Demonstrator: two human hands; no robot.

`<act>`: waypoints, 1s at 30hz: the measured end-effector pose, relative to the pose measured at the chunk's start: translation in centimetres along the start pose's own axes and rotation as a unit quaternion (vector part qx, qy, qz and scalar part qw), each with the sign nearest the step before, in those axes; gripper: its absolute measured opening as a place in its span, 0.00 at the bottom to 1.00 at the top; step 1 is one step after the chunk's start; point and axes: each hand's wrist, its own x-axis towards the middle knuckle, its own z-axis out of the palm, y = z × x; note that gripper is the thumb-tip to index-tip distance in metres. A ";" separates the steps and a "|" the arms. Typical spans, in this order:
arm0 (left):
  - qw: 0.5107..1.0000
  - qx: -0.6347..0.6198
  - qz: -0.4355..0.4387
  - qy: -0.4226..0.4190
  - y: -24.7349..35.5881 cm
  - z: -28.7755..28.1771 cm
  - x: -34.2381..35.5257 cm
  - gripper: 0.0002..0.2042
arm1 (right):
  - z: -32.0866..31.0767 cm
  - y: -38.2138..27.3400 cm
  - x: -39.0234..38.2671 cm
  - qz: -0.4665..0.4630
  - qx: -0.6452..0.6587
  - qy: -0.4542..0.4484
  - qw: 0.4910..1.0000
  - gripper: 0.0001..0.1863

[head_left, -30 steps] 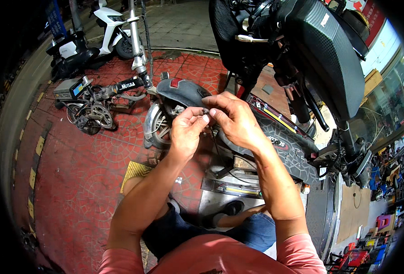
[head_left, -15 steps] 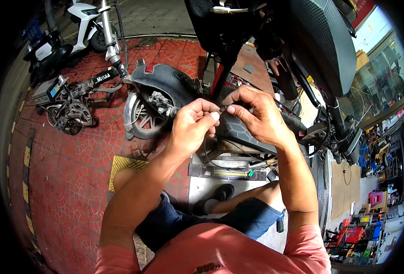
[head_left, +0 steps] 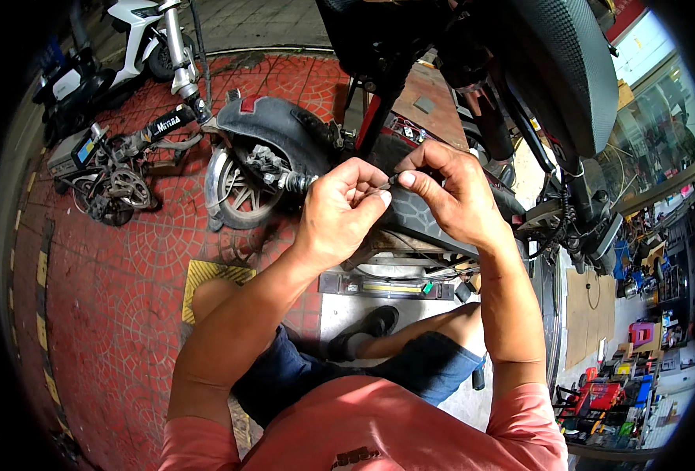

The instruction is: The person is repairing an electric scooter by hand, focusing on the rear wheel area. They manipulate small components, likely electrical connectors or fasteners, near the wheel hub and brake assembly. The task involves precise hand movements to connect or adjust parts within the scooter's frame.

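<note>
My left hand [head_left: 338, 210] and my right hand [head_left: 459, 195] meet at the middle, thumbs and forefingers pinched. Between their fingertips is a small, thin dark piece [head_left: 392, 180] that looks like the end of a wire; its details are too small to make out. Just beyond and under the hands lies a dark patterned panel [head_left: 418, 213] of a partly stripped scooter. A thin black cable [head_left: 410, 238] curves below the hands. To the left of my left hand are the scooter's dark grey mudguard [head_left: 273, 129] and its wheel [head_left: 241, 192].
A black textured seat [head_left: 571, 74] and dark frame parts rise at the upper right. A small stripped bike [head_left: 120, 169] rests on the red paving at left, below a white scooter [head_left: 131, 47]. Tools and boxes [head_left: 602, 396] crowd the lower right.
Both hands have shifted slightly to the right in the picture, still pinching the dark piece. The cable that hung in a loop below my left hand now shows less. The view has shifted a little.
</note>
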 end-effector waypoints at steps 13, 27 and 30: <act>0.990 0.118 0.064 0.034 0.1 0.5 -0.4 0.10 | 0.4 -0.3 0.2 0.065 0.002 -0.009 0.998 0.13; 0.953 0.225 0.192 0.063 0.7 0.4 -0.2 0.08 | 0.8 -0.7 0.4 0.039 -0.029 -0.004 0.999 0.16; 0.936 0.275 0.212 0.064 1.0 0.4 -0.2 0.09 | 0.8 -0.3 0.3 0.039 -0.034 -0.002 0.999 0.17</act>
